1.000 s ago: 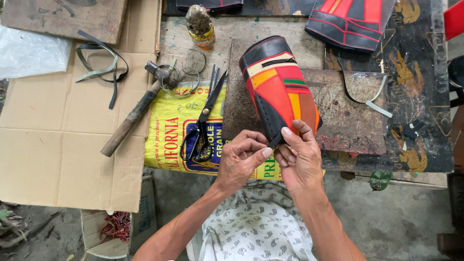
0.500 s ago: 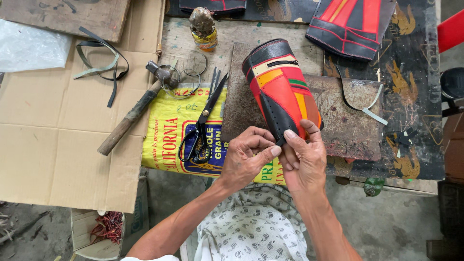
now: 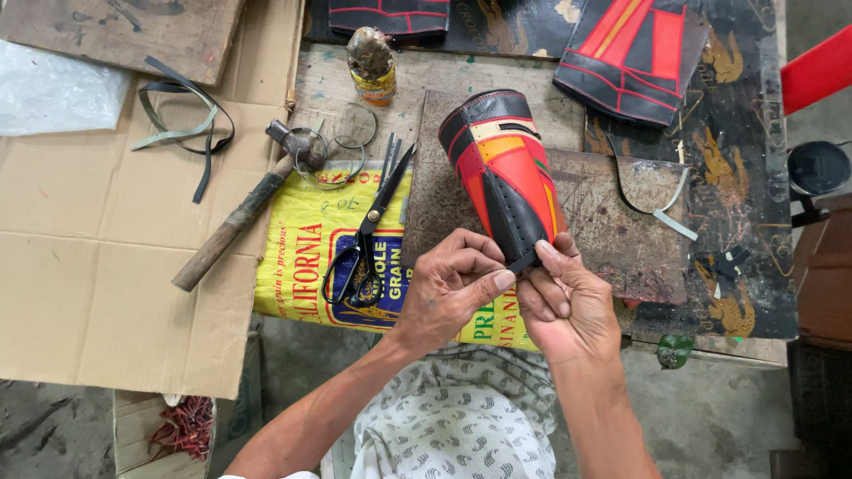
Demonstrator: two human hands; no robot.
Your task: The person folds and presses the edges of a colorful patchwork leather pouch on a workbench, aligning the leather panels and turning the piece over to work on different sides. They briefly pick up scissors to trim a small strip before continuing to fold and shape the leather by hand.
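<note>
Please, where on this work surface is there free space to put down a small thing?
The cardboard left of the hammer is bare. The metal plate is free right of the leather piece. Crowded: the yellow sack with scissors, and around both hands.

Small leatherworking workshop, likely handcraft bench. Evidence: worn, stained wooden worktable [image 3: 355,75]; rusty metal plate [image 3: 612,231] as work surface; hammer [image 3: 240,213] with wooden handle; large black scissors [image 3: 364,239]; glue-smeared bottle [image 3: 371,62]; wire rings [image 3: 342,151]; loose leather strips [image 3: 191,124]. Stitched black-red-orange leather tube [image 3: 506,173] on bench, similar sewn panel [image 3: 635,53] behind. Flattened cardboard [image 3: 80,275] and yellow sack [image 3: 311,257] as table covering. Bare concrete floor [image 3: 728,417] below.
</note>
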